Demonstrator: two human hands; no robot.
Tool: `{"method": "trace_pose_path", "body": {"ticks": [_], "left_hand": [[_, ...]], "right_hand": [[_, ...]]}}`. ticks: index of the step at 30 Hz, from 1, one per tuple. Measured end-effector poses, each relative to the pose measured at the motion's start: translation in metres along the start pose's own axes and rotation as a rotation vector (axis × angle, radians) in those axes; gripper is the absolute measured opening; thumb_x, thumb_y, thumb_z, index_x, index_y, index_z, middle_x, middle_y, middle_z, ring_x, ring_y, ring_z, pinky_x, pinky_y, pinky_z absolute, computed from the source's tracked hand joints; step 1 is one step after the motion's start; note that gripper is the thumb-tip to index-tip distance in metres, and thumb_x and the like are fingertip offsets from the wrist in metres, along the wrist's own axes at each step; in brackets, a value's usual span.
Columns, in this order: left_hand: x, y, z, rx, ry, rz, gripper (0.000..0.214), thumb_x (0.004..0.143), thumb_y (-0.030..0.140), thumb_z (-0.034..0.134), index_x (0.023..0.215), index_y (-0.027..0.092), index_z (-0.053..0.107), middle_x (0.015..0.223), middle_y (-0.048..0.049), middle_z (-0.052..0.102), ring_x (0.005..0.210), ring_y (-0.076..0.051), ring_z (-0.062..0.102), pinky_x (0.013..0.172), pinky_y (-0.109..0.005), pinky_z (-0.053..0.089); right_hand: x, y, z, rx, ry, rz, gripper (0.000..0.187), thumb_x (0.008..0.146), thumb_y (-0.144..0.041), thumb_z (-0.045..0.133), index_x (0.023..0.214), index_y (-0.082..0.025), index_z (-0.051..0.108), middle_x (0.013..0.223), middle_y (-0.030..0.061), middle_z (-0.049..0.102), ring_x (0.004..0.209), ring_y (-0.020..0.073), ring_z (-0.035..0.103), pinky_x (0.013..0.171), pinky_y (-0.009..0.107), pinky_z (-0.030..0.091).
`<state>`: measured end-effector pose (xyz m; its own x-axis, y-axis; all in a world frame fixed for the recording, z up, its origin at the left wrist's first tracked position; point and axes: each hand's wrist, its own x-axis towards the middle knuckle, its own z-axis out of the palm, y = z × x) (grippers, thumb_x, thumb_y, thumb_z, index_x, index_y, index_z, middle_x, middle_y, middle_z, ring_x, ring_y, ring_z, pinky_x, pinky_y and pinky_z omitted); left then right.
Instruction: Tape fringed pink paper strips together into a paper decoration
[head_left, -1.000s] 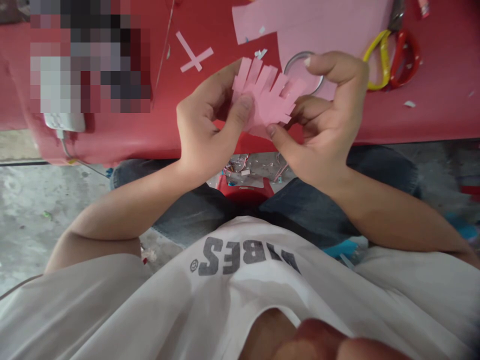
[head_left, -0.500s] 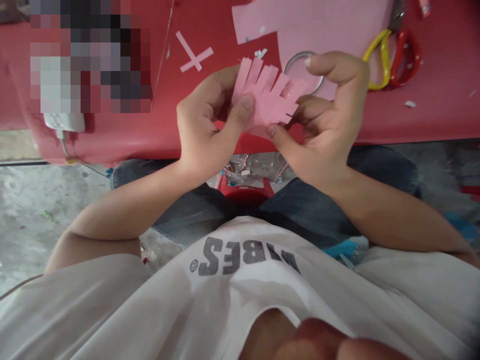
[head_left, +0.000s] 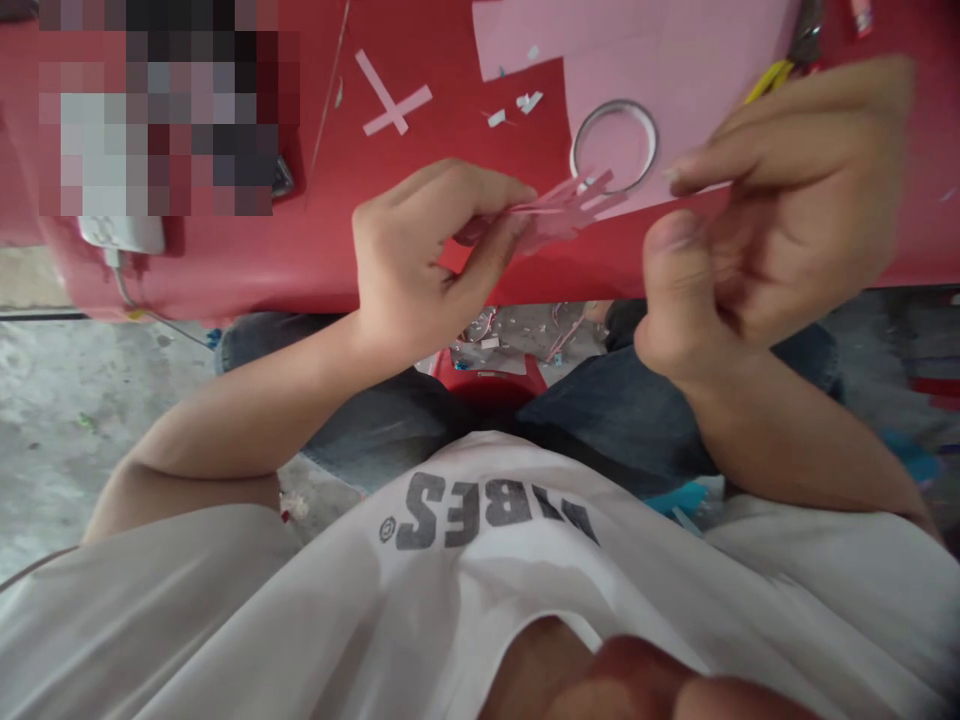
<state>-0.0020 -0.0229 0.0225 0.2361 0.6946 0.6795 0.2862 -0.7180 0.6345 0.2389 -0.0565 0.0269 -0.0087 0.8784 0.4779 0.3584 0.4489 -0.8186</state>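
Left hand (head_left: 411, 268) pinches a fringed pink paper piece (head_left: 574, 202) over the red table (head_left: 420, 60); blurred right hand (head_left: 765, 240) hangs beside it, loosely spread and empty.

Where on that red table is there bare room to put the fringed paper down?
The table is bare between the crossed strips and the pink sheet, and along its near edge left of the left hand holding the fringed paper. The right side is crowded: sheet, ring, scissors.
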Motion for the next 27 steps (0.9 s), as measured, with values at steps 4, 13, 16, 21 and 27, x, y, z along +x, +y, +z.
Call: {"method": "trace_pose_path", "body": {"ticks": [4,13,16,21,27], "left_hand": [[-0.002,0.005,-0.004,0.089,-0.129,0.028,0.014,0.103,0.03,0.063,0.101,0.026,0.076,0.091,-0.0023,0.08,0.081,-0.017,0.077,0.072,-0.03,0.061],[-0.001,0.009,-0.004,0.042,-0.217,-0.04,0.011,0.099,0.027,0.064,0.095,0.027,0.074,0.087,-0.0026,0.081,0.073,-0.017,0.074,0.064,-0.031,0.058],[0.001,0.01,-0.008,0.012,-0.27,-0.001,0.012,0.099,0.025,0.063,0.1,0.028,0.074,0.089,-0.0023,0.082,0.076,-0.017,0.076,0.066,-0.031,0.059],[0.003,0.005,-0.01,0.033,-0.317,0.039,0.009,0.1,0.025,0.065,0.101,0.028,0.073,0.087,-0.0008,0.081,0.072,-0.015,0.075,0.063,-0.03,0.057],[0.001,0.004,-0.01,0.113,-0.33,0.022,0.015,0.103,0.027,0.059,0.103,0.029,0.073,0.089,-0.001,0.081,0.071,-0.016,0.072,0.063,-0.032,0.053]], "right_hand": [[0.002,-0.015,0.004,-0.271,-0.018,-0.32,0.035,0.097,-0.043,0.063,0.131,-0.044,0.065,0.11,-0.0029,0.074,0.104,0.0269,0.071,0.097,0.052,0.062],[0.009,-0.03,0.016,-0.032,0.033,0.027,0.018,0.096,-0.047,0.07,0.105,-0.033,0.077,0.098,0.0028,0.073,0.096,0.0263,0.07,0.088,0.05,0.064],[0.014,-0.026,0.016,0.001,0.064,0.044,0.018,0.09,-0.046,0.077,0.097,-0.03,0.078,0.09,0.0017,0.075,0.087,0.0227,0.069,0.075,0.042,0.063],[0.015,-0.027,0.01,-0.085,-0.029,-0.061,0.013,0.092,-0.041,0.072,0.098,-0.032,0.078,0.084,0.0002,0.075,0.079,0.0218,0.068,0.076,0.043,0.061],[0.009,-0.037,-0.001,-0.341,-0.211,-0.144,0.026,0.092,-0.055,0.065,0.112,-0.043,0.075,0.093,-0.005,0.081,0.081,0.0258,0.076,0.086,0.05,0.065]]}}
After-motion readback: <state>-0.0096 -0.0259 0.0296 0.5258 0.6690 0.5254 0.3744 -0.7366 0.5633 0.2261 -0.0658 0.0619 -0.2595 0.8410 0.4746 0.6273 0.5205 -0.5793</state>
